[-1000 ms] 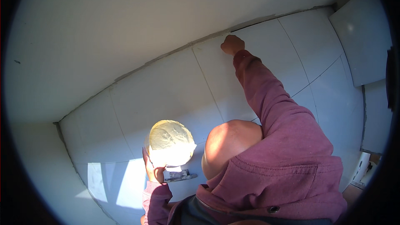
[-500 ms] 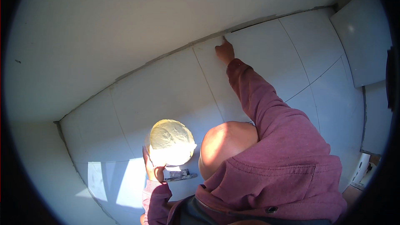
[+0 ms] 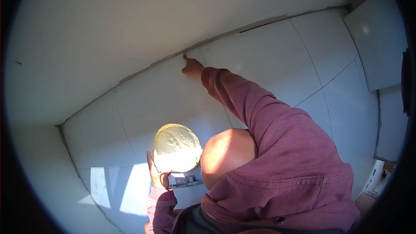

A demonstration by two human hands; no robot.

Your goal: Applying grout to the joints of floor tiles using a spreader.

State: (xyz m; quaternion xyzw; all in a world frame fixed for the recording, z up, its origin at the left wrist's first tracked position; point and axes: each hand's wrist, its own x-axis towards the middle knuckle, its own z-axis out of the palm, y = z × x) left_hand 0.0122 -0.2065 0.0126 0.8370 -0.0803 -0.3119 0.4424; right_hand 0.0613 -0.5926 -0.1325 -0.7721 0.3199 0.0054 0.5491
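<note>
My left hand [image 3: 158,173] holds a round tub of pale cream paste [image 3: 175,141] from its left side, half in bright sunlight. Just beneath the tub lies a paste-smeared flat tool with a block handle [image 3: 186,181] on the tiles. My right hand [image 3: 193,66] reaches to the grey joint [image 3: 160,62] where the white tiles [image 3: 151,104] meet the wall, its fingers mostly curled and one pointing at the edge; anything small at the fingertip is too small to make out. My bare knee [image 3: 227,156] is between the tub and my right arm.
A white wall [image 3: 151,13] runs along the top, another [image 3: 34,160] down the left. A pale panel [image 3: 372,39] stands at the right, with a white cylindrical object [image 3: 375,174] below it. Sunlight falls across the lower-left tiles.
My right hand has moved left and down along the joint by the wall, its arm swinging with it. My knee has shifted slightly left. My left hand and the tub stay almost still.
</note>
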